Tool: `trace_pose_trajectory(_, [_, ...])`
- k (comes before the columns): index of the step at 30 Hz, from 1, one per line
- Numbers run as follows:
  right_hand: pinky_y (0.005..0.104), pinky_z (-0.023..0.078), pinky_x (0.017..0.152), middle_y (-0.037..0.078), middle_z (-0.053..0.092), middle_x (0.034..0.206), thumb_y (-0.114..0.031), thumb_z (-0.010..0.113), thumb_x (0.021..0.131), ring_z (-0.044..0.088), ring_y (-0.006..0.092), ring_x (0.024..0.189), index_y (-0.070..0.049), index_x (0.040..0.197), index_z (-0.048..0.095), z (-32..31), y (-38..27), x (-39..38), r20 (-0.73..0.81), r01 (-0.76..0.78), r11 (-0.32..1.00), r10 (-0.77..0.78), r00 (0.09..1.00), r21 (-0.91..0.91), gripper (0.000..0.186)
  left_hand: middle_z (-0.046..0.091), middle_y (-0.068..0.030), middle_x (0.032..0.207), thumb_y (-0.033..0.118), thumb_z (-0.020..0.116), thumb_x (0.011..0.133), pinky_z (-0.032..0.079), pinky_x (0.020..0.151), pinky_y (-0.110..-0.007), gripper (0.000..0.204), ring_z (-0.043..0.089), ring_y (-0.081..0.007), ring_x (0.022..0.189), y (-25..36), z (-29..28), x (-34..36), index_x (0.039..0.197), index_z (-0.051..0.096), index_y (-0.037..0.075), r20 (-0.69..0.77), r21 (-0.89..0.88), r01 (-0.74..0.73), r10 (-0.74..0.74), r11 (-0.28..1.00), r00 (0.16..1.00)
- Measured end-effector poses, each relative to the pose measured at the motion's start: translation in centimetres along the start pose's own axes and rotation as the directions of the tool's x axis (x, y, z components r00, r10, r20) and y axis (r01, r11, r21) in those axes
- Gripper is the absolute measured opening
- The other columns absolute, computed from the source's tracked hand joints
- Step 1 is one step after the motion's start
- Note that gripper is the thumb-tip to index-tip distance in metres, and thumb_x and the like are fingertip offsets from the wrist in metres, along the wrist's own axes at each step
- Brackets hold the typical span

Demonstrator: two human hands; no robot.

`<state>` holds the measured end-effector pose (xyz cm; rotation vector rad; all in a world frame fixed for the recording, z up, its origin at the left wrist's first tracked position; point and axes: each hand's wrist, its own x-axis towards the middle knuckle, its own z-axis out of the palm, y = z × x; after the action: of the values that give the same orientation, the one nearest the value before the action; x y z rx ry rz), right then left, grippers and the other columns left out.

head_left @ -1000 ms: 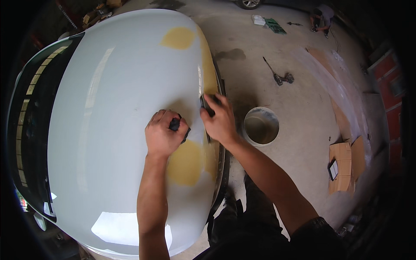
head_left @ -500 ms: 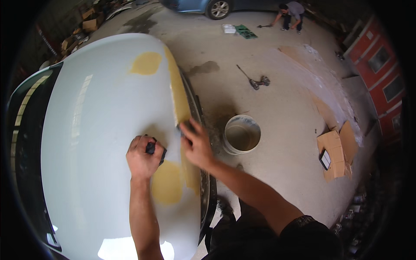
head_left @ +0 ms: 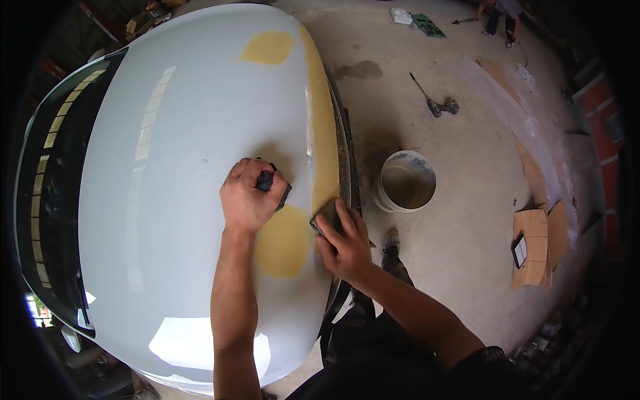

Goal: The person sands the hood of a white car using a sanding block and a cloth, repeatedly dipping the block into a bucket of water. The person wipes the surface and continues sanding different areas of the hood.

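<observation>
A white car hood (head_left: pixel 187 133) stretches out below me, with a long yellow filler strip (head_left: pixel 322 133) along its front edge. Two rounded yellow areas lie on it too, a far patch (head_left: pixel 269 48) and a near patch (head_left: pixel 283 243). My left hand (head_left: pixel 248 197) is closed around a crumpled black cloth (head_left: pixel 272 180), resting on the hood just beyond the near patch. With fingers laid over it, my right hand (head_left: pixel 345 243) presses a dark grey sanding block (head_left: pixel 329 220) on the strip at the hood's front edge. The block's underside is hidden.
On the concrete floor to the right stands a white bucket (head_left: pixel 408 181) holding murky liquid. Beyond it lies a power tool (head_left: pixel 443 107) with a long shaft. An opened cardboard box (head_left: pixel 531 247) and a green tool case (head_left: pixel 427 25) are farther off. Another person (head_left: pixel 500 17) crouches at the far right.
My right hand has come nearer to me along the yellow strip with the sanding block, now beside the near patch. My left hand stays almost in place on the hood. The whole view has shifted.
</observation>
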<state>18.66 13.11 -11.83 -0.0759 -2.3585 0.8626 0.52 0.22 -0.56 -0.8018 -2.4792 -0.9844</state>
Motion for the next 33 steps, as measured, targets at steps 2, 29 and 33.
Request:
trace_pose_trajectory(2, [0.0531, 0.046, 0.101, 0.031, 0.052, 0.144, -0.015, 0.074, 0.087, 0.056, 0.0489, 0.118, -0.013, 0.13, 0.068, 1.1, 1.3, 7.1, -0.056, 0.003, 0.999, -0.006, 0.998, -0.051, 0.043, 0.069, -0.003, 0.079, 0.017, 0.075, 0.077, 0.056, 0.064, -0.038, 0.01, 0.067, -0.0262, 0.076, 0.0, 0.1, 0.1, 0.078, 0.067, 0.01, 0.004, 0.017, -0.005, 0.005, 1.0, 1.0])
trace_pose_trajectory(29, [0.0552, 0.046, 0.1, 0.033, 0.047, 0.145, -0.015, 0.072, 0.089, 0.054, 0.0521, 0.114, -0.007, 0.136, 0.064, -0.5, -3.7, 0.9, -0.015, 0.035, 0.985, -0.039, 0.999, -0.167, 0.048, 0.067, -0.005, 0.116, 0.02, 0.071, 0.082, 0.033, 0.114, -0.057, 0.021, 0.058, -0.0288, 0.119, 1.8, -4.7, -5.6, 0.102, 0.07, 0.015, -0.118, 0.48, -0.099, 0.177, 0.872, 0.977])
trace_pose_trajectory(33, [0.055, 0.047, 0.1, 0.033, 0.055, 0.137, -0.016, 0.071, 0.09, 0.057, 0.0509, 0.114, -0.013, 0.134, 0.065, 6.3, 5.0, 10.1, -0.138, -0.019, 0.974, -0.013, 0.99, -0.226, 0.045, 0.062, -0.0095, 0.132, 0.027, 0.073, 0.087, 0.027, 0.118, -0.057, 0.032, 0.051, -0.0357, 0.131, 1.6, -4.8, -5.1, 0.116, 0.07, 0.015, 0.013, 0.438, -0.239, 0.26, 0.867, 0.966])
